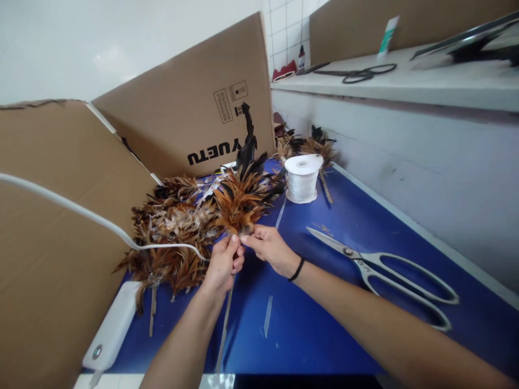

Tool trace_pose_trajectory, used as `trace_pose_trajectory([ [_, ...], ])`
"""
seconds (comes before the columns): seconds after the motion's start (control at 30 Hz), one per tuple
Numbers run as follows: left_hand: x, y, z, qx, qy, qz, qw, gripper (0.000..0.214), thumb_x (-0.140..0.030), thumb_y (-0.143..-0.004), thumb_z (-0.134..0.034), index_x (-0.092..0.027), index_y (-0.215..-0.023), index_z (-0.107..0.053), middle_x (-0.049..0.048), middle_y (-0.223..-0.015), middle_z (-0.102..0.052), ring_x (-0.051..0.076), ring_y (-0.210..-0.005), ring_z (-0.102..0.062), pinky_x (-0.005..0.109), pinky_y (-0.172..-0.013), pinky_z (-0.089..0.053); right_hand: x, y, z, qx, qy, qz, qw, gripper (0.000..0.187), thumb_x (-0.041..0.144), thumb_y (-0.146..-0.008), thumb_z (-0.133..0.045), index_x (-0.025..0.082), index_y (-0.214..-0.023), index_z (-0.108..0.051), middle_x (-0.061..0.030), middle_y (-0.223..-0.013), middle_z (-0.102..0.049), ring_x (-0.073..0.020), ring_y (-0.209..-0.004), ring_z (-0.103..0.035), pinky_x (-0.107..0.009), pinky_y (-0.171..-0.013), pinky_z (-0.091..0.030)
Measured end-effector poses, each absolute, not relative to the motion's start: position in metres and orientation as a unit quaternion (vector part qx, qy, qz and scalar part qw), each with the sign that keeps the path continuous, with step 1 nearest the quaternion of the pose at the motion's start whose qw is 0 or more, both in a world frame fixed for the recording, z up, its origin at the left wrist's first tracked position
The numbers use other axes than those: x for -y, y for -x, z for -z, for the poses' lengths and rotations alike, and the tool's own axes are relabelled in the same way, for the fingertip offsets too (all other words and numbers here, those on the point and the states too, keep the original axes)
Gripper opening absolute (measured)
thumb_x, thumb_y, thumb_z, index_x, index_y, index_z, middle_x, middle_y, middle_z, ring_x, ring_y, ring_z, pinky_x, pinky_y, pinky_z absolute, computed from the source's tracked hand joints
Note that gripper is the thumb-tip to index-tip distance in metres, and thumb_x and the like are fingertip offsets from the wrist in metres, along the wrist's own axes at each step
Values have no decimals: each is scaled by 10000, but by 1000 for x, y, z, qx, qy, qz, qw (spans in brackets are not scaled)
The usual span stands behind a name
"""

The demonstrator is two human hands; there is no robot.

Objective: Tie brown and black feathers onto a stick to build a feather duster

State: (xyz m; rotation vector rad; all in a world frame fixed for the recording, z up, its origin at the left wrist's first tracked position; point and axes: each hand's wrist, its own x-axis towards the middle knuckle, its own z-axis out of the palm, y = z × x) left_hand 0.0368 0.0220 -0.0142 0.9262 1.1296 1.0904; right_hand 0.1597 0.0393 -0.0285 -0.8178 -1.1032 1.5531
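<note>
Cardboard boxes (203, 97) wall off the back and left of a blue desk (292, 324), with a white shelf (405, 75) along the right. At the middle of the desk, a person holds a feather bunch (239, 205) at its base, brown plumes fanned upward and dark ones standing behind. The left hand (223, 265) is closed in a pinch, thumb against fingers; the right hand (275, 248) pinches just beside it, thumb tips nearly meeting. A thin stick (225, 329) runs down from beneath the hands; whether it joins the bunch cannot be told.

The bunch looks light and soft, its plumes likely to bend or shed if squeezed. The gathered base appears the sound place to grip, leaving the fan free.

A feather pile (178, 265) lies to the left, crossed by a white cable (85, 212). A spool (302, 183) of clear material stands beyond the right hand, before more feathers (318, 145). Large scissors (365, 259) lie parted beside the right forearm, well apart from the bunch.
</note>
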Motion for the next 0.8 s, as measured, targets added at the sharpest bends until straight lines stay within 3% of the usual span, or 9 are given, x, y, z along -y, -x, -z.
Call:
trace_pose_trajectory([
  [0.23,-20,-39,16,-506,-427,-458,593,408,-510,-716,-645,-148,-772,-465,-84,-537,-396,-10,-338,-273,120,-315,-116,-40,-156,33,443,380,-614,533,306,377,-643,-692,179,-629,-460,100,-483,-338,-36,-410,-247,-216,-395,-166],
  [0.57,-23,-36,14,-498,-394,-466,616,459,-537,-651,-690,-162,-716,-433,-95,-520,-374,-13,-317,-245,126,-308,-109,-40,-160,31,454,337,-668,483,207,330,-707,-602,172,-785,-494,109,-488,-365,-34,-391,-261,-184,-368,-161],
  [0.8,-24,-34,14,-489,-404,-474,611,440,-516,-668,-687,-164,-695,-423,-92,-514,-375,-11,-318,-249,123,-308,-113,-45,-164,35,484,325,-671,458,270,315,-726,-606,207,-897,-427,122,-485,-429,-40,-375,-274,-172,-358,-172],
])
